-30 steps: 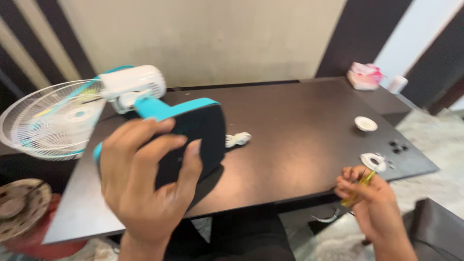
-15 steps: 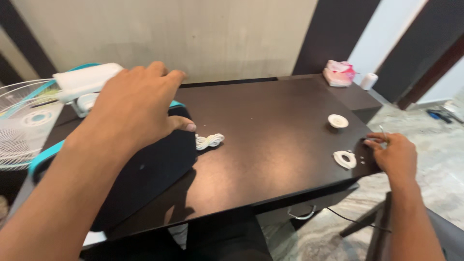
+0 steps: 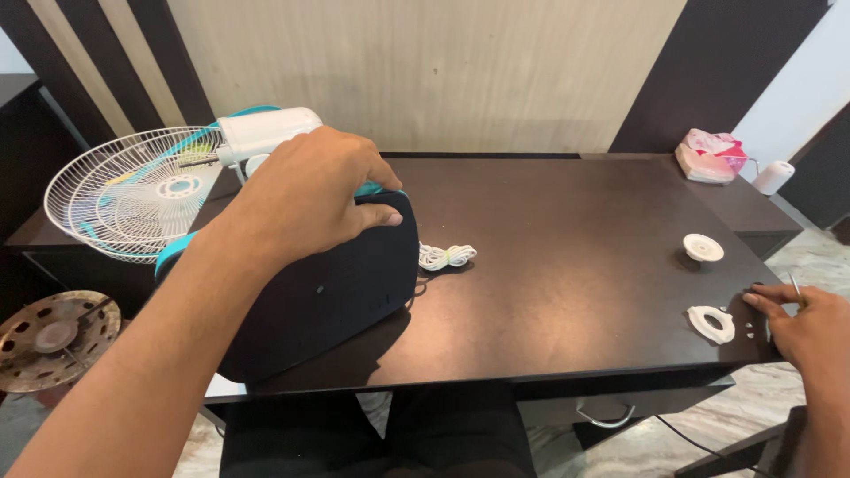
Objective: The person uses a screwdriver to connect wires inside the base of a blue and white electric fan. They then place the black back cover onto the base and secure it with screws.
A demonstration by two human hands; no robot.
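My left hand (image 3: 305,199): fingers grasping fan base (image 3: 328,292), 9 o'clock | right hand (image 3: 810,332): fingers released on desk (image 3: 567,265), white ring (image 3: 711,323) beside, 3 o'clock

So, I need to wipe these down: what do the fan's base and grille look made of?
The fan base under the left hand looks like matte dark plastic with a teal rim: smooth, moulded, rounded. The grille looks like thin white-coated wire, probably metal, though I can't be sure.

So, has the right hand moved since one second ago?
Yes. The right hand was off the table's front right corner; now its fingertips rest on the tabletop beside the white ring.
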